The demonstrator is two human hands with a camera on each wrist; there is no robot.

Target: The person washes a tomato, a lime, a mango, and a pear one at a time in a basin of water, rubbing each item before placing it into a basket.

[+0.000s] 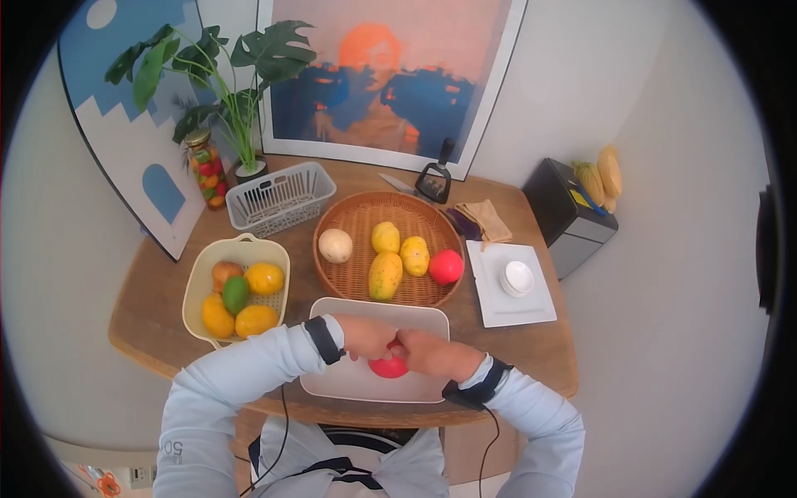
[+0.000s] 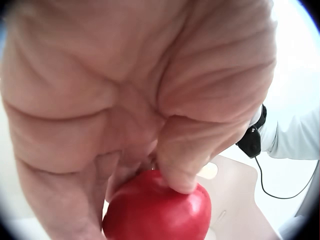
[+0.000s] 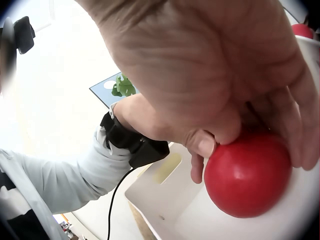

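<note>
A round, glossy red fruit (image 1: 388, 367) is at the white rectangular basin (image 1: 320, 383). My left hand (image 1: 369, 336) grips it from the left; in the left wrist view the thumb (image 2: 180, 172) presses on the top of the red fruit (image 2: 157, 210) and the fingers lie round its far side. From the right, my right hand (image 1: 436, 354) curls over the same fruit. The right wrist view shows the right hand (image 3: 200, 65) above the red fruit (image 3: 247, 175), with a thin dark stem-like piece (image 3: 256, 114) at its top, partly hidden by fingers.
Behind the basin stands a round wicker basket (image 1: 349, 286) with yellow fruits, a pale round one and a red one. A cream colander (image 1: 193, 290) of fruit is at left, a grey basket (image 1: 282, 195) behind it. White tray (image 1: 531, 307), peeler-like tool (image 1: 435, 178) and knife (image 1: 397, 183) lie right and back.
</note>
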